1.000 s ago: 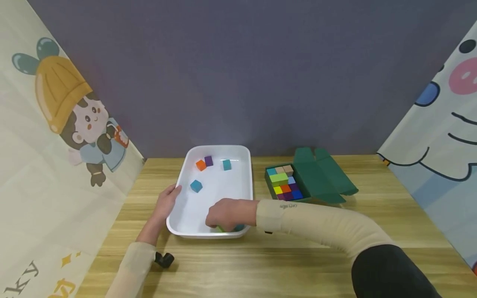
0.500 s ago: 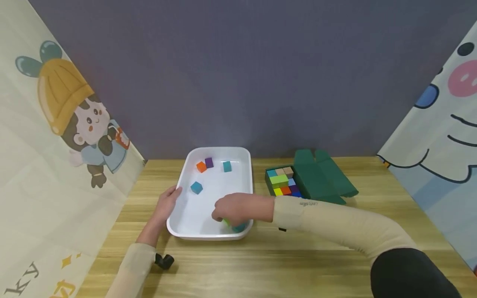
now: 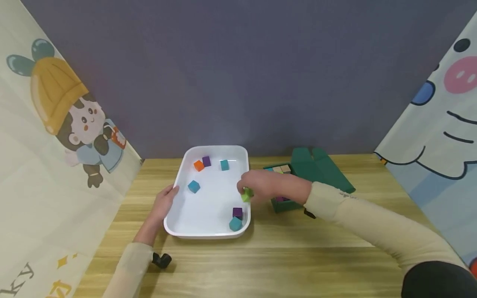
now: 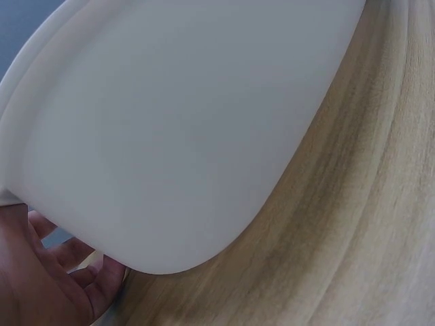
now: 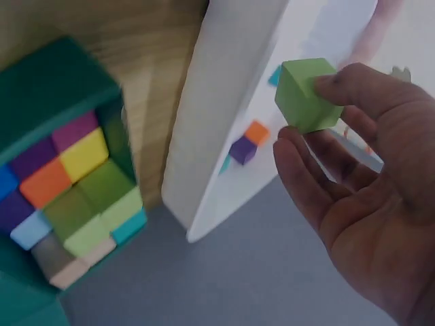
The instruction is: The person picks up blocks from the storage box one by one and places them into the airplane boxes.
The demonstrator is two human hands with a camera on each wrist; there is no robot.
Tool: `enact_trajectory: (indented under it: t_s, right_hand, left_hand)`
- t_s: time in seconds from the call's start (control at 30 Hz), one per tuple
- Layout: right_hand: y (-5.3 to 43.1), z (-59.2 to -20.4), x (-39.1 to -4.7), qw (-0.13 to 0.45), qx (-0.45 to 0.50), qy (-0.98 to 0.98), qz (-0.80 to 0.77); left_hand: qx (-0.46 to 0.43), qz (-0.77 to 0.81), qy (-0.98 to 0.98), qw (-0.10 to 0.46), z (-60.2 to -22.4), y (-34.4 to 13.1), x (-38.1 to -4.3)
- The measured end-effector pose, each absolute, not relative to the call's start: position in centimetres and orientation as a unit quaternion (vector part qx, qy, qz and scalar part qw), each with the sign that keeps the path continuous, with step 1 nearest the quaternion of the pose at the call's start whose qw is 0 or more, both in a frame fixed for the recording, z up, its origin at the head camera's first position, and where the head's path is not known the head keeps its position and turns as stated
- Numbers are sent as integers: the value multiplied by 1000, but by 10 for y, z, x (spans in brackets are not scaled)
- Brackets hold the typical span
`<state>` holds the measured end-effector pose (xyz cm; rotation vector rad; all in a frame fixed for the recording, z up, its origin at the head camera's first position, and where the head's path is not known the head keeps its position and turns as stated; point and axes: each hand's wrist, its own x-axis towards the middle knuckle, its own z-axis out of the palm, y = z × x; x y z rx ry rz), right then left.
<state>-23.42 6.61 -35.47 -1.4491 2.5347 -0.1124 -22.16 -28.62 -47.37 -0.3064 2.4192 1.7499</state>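
My right hand [image 3: 258, 184] pinches a lime green cube [image 5: 307, 95] between thumb and fingers, over the right rim of the white tray [image 3: 208, 211]. Gripping the tray's left side is my left hand [image 3: 165, 203], its thumb on the rim and its fingers under the edge in the left wrist view. Inside the tray lie an orange cube [image 3: 199, 165], purple cubes [image 3: 237, 213] and several teal cubes [image 3: 193, 186]. To the right, a green cardboard box [image 5: 61, 95] holds rows of coloured cubes, with two green ones [image 5: 102, 204] stacked on top.
The box's green lid [image 3: 316, 169] is folded open to the right on the wooden table [image 3: 283, 265]. A grey wall [image 3: 238, 74] stands close behind, with printed cloths at both sides.
My right hand has lifted the green cube from the tray's near right corner and carried it right and away from me. That uncovers a purple and a teal cube. The left hand keeps its hold.
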Motion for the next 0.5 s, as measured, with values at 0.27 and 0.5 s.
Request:
enact_trajectory:
  t_s: [0.27, 0.5]
  right_hand:
    - [113, -346, -246, 107, -453, 884, -51]
    - [151, -348, -259, 117, -407, 904, -57]
  left_hand:
    - [-104, 587, 799, 78, -474, -284, -220]
    - [-101, 585, 801, 72, -471, -285, -221]
